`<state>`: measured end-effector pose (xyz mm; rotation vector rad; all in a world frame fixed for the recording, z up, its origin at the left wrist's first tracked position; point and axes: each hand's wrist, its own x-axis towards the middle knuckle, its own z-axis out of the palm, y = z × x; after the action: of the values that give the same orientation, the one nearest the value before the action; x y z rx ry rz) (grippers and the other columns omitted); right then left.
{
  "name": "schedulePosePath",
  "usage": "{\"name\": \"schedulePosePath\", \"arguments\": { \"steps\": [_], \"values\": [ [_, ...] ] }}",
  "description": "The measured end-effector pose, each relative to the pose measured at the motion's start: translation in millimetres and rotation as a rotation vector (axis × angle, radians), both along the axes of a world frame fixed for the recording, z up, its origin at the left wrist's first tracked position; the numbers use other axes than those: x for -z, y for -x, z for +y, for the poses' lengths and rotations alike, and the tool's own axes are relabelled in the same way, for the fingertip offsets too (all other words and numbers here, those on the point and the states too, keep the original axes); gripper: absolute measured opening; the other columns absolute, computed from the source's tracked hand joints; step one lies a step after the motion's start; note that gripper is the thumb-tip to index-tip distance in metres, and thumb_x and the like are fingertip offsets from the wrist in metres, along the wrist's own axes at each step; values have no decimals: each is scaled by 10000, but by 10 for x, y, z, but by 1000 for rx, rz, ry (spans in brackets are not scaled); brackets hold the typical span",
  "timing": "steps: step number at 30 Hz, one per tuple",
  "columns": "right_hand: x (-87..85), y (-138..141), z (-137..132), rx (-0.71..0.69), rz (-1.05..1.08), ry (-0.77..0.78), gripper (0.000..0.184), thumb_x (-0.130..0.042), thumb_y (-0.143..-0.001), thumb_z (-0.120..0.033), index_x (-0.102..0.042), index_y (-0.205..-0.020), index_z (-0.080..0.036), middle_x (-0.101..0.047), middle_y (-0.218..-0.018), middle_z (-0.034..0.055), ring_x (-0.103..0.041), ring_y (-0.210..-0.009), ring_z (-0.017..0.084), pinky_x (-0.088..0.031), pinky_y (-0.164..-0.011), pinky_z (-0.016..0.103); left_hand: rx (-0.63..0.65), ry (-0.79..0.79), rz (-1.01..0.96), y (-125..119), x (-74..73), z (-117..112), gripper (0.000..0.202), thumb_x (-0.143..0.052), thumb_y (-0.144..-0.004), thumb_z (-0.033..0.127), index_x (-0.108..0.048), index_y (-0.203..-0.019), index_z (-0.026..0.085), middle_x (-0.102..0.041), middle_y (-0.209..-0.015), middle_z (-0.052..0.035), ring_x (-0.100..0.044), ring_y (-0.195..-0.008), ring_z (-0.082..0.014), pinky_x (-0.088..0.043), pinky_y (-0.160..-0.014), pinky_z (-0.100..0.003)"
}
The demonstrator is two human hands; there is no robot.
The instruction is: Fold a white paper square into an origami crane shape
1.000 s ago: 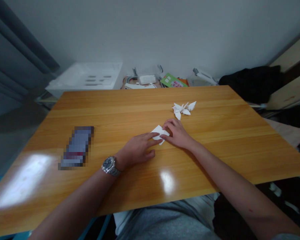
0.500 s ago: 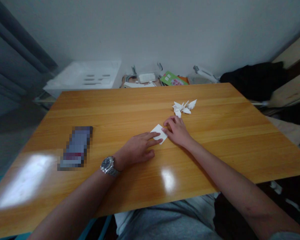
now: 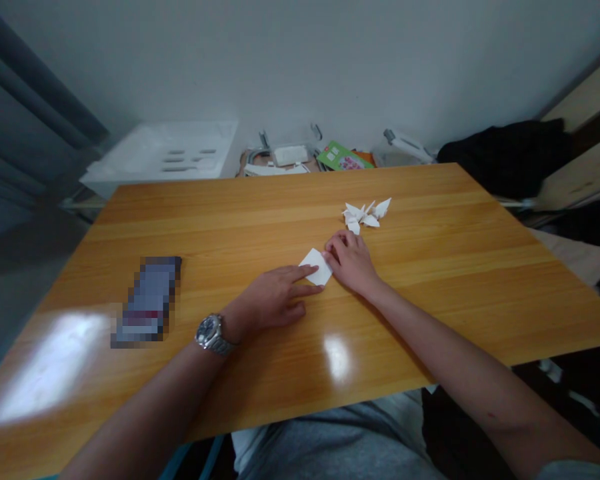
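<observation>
A small folded piece of white paper (image 3: 324,272) lies flat on the wooden table (image 3: 220,233), one corner pointing away from me. My left hand (image 3: 279,295) rests on it from the left, two outstretched fingers pressing its surface and the thumb apart on the near side. At the paper's right edge, my right hand (image 3: 351,262) has its thumb against the paper and its other fingers curled in. Just beyond that hand sit folded white paper cranes (image 3: 366,216), close together; their exact number is hard to make out.
A blurred-out phone (image 3: 147,297) lies on the table's left side. Behind the far edge are a white plastic tray (image 3: 145,150), a green booklet (image 3: 344,157) and cables. Dark cloth (image 3: 505,157) is heaped at the right. A wristwatch (image 3: 213,332) is on my left wrist.
The camera view has shifted slightly. My right fingers have curled in a little more at the paper's right edge, while my left fingers stay pressed on it.
</observation>
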<state>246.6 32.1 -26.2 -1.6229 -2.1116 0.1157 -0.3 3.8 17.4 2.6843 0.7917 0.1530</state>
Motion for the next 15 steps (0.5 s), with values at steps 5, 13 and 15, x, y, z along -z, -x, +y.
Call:
{"name": "schedulePosePath", "arguments": {
  "steps": [5, 13, 15],
  "values": [
    [3, 15, 17, 17, -5, -10, 135, -565, -983, -330, -642, -983, -219, -569, -1227, 148, -512, -1113, 351, -461, -981, 520, 4, -13, -21, -3, 29, 1, 554, -625, -876, 229, -607, -1424, 310, -423, -1626, -69, -503, -1420, -301, -414, -1182, -476],
    [57, -7, 48, -14, 34, -67, 129, -585, -968, -339, -642, -954, -224, -572, -1205, 149, -519, -1102, 355, -469, -978, 542, 5, -26, -56, -2, 67, 6, 548, -630, -882, 218, -598, -1422, 305, -434, -1618, -69, -496, -1422, -283, -398, -1191, -485],
    [62, -11, 54, -18, 29, -69, 122, -594, -964, -336, -642, -955, -225, -572, -1208, 147, -519, -1113, 355, -468, -983, 535, 1, -36, -65, -5, 88, 13, 536, -616, -888, 205, -605, -1414, 303, -446, -1609, -70, -503, -1415, -276, -404, -1187, -478]
  ]
}}
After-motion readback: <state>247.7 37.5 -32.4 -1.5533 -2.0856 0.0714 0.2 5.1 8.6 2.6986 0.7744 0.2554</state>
